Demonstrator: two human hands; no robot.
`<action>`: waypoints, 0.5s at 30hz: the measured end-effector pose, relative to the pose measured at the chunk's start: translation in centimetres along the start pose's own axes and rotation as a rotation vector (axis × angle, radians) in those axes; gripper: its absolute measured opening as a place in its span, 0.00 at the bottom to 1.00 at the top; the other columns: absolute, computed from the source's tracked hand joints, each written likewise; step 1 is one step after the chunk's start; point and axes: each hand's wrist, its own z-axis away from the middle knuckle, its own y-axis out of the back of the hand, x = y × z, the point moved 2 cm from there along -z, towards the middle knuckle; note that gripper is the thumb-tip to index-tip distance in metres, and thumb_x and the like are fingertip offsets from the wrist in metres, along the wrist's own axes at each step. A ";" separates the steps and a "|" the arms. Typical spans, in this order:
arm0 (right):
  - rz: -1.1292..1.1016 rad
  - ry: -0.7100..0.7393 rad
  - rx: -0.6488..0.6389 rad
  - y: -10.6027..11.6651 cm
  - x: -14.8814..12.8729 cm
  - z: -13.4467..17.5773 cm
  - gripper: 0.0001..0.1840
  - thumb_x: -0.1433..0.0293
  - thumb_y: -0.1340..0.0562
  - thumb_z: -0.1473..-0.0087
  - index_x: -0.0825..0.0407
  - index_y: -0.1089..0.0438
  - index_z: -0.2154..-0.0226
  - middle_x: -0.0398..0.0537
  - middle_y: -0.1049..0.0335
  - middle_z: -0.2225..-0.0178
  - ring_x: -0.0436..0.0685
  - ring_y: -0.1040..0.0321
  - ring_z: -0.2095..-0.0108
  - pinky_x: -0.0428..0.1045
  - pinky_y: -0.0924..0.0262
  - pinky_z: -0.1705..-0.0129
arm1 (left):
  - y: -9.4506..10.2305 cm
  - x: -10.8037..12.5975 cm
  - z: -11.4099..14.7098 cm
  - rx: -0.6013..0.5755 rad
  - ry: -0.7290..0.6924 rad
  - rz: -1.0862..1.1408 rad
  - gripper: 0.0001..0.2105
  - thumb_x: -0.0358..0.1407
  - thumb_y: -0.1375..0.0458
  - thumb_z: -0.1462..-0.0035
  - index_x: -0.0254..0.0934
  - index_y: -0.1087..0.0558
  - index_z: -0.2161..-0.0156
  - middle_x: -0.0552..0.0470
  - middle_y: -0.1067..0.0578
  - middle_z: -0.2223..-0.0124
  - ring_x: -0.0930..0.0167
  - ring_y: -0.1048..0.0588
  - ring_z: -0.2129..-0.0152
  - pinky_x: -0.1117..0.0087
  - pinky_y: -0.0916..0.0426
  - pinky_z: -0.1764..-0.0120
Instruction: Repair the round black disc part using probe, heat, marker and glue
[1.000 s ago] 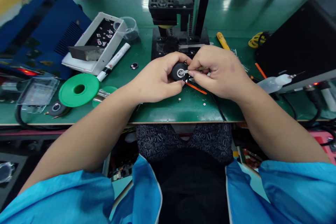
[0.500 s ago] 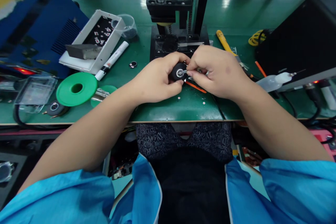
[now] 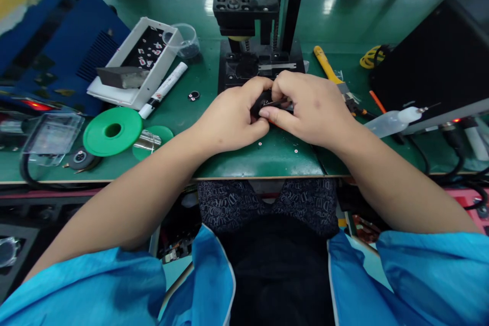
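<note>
My left hand [image 3: 239, 114] is closed around a small round black part [image 3: 260, 104], with thumb and forefinger curled about its sides. My right hand [image 3: 311, 107] pinches a thin dark metal tool [image 3: 275, 104] between thumb and fingers. The tool's tip lies against the black part, though the fingers hide the exact contact. An orange stick shows partly beneath the right hand. Just beyond both hands is the base of a black press [image 3: 225, 74], where a flat metal strip [image 3: 277, 66] lies. Two tiny white pieces [image 3: 260, 143] rest on the green bench near my wrists.
On the left are a green solder spool [image 3: 95, 132], a white marker [image 3: 164, 89], a white tray [image 3: 139, 94] of small parts, a clear cup [image 3: 187, 43] and another round black part [image 3: 81, 159]. Yellow-handled cutters [image 3: 324, 63], a squeeze bottle [image 3: 393, 121] and a black box [image 3: 428, 46] stand right.
My right hand has shifted slightly left and closer to my left hand. The black part has turned, so its pale centre ring no longer shows, and the fingers cover more of it.
</note>
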 end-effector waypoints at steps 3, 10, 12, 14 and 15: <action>0.016 -0.034 -0.003 -0.3 -0.1 -0.2 0.11 0.57 0.32 0.28 0.47 0.26 0.56 0.51 0.19 0.58 0.67 0.24 0.55 0.59 0.37 0.54 | -0.3 0.1 0.0 -0.003 0.004 -0.063 0.25 0.34 0.39 0.42 0.41 0.24 0.38 0.51 0.17 0.58 0.62 0.20 0.68 0.60 0.26 0.61; 0.048 -0.080 -0.054 -0.1 -0.7 -0.6 0.09 0.59 0.32 0.27 0.47 0.26 0.58 0.51 0.19 0.59 0.69 0.23 0.53 0.60 0.39 0.51 | -0.5 0.2 0.1 -0.027 0.031 -0.126 0.26 0.35 0.40 0.40 0.40 0.25 0.36 0.47 0.15 0.53 0.58 0.16 0.64 0.57 0.23 0.58; 0.041 -0.075 -0.050 0.0 -0.9 -0.6 0.09 0.60 0.32 0.27 0.46 0.26 0.58 0.51 0.19 0.59 0.69 0.24 0.53 0.60 0.40 0.50 | -0.4 0.2 0.2 -0.020 0.033 -0.113 0.25 0.35 0.39 0.40 0.41 0.25 0.37 0.47 0.15 0.53 0.58 0.16 0.63 0.56 0.22 0.57; 0.045 -0.074 -0.050 0.1 -1.0 -0.7 0.08 0.61 0.33 0.26 0.46 0.26 0.57 0.51 0.19 0.58 0.69 0.24 0.52 0.60 0.40 0.50 | -0.3 0.2 0.2 0.007 0.022 -0.099 0.24 0.34 0.38 0.41 0.43 0.25 0.38 0.48 0.15 0.54 0.58 0.16 0.63 0.56 0.22 0.57; 0.053 -0.075 -0.057 0.1 -1.1 -0.7 0.07 0.61 0.33 0.25 0.46 0.26 0.56 0.51 0.18 0.58 0.69 0.24 0.52 0.61 0.40 0.49 | -0.3 0.2 0.2 0.019 0.020 -0.097 0.24 0.34 0.38 0.41 0.44 0.25 0.38 0.49 0.14 0.55 0.58 0.16 0.63 0.56 0.22 0.57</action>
